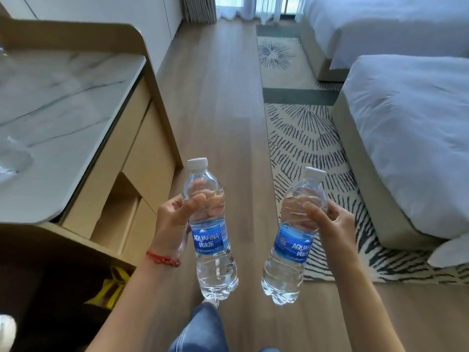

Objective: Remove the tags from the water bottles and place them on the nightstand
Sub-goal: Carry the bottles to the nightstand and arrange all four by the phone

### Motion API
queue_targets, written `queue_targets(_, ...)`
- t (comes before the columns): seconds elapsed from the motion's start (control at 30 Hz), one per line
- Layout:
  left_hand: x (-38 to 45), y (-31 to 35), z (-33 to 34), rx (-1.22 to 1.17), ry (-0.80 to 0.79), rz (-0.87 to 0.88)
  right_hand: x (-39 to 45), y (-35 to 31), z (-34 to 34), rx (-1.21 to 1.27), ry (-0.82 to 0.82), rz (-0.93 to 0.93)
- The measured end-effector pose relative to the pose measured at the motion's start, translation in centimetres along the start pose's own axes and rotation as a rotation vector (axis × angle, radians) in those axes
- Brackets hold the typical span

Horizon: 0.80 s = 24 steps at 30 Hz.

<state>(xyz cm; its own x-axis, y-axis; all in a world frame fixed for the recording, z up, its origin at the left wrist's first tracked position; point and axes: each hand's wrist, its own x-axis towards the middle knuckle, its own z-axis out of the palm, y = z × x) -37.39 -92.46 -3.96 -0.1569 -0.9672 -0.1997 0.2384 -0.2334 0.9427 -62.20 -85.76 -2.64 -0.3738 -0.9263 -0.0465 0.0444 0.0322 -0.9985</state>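
Two clear bottles point(212, 232) — blue labels, white caps.

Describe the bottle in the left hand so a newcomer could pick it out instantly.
Start at the marble-topped counter on the left, then drop to the two hands over the wood floor. The left hand, with a red cord bracelet at its wrist, grips the left bottle. Unlike the tilted right bottle, it stands nearly upright, with its full AQUAFINA label facing the camera.

We count two clear plastic water bottles with white caps and blue labels point(212, 232) point(291, 240), and two white-sheeted beds point(411, 138) point(380, 24)
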Motion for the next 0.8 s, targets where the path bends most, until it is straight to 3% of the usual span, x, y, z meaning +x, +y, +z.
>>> queue_targets(0.43, 25.6, 7.5, -2.4, 0.025, -0.012, 0.012, 24.0, -1.2, 9.3, -0.023, 0.006, -0.004)
queue_targets(0.8, 45.6, 8.0, 4.3, -0.010, -0.021, -0.025, 45.4, -1.2, 8.3, -0.037, 0.028, -0.023)
